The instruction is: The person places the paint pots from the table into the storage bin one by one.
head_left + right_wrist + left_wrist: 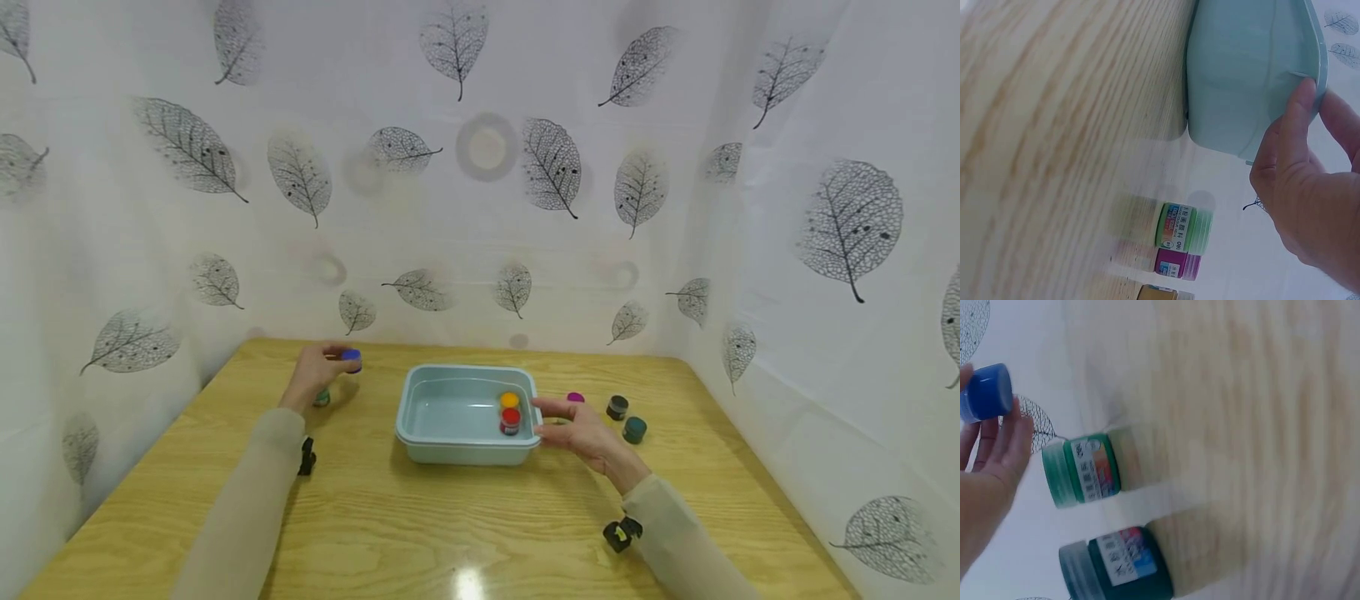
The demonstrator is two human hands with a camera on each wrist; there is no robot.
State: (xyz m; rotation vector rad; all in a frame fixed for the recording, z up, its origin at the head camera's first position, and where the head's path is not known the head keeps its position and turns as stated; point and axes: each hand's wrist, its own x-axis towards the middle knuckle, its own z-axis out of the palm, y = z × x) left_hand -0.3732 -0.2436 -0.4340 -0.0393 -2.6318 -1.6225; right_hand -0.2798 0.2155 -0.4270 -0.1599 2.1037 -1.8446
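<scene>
My left hand (311, 375) pinches a small blue paint jar (351, 360) between thumb and fingers, over the table's back left. In the left wrist view the blue jar (988, 394) is raised above the level of a green paint jar (1088, 469) and a dark green paint jar (1122, 562), both upright. My right hand (588, 433) grips the right rim of a pale blue plastic basin (468, 454), thumb and fingers on either side of it. Inside the basin's right end are an orange-lidded jar (509, 400) and a red jar (510, 422).
Right of the basin stand a black-looking jar (617, 407), a dark teal jar (634, 430) and a magenta-lidded jar (575, 397) partly behind my right hand. The right wrist view also shows a light green jar (1179, 226) and an ochre jar (1157, 292). A leaf-print curtain (480, 250) borders the wooden table (420, 533).
</scene>
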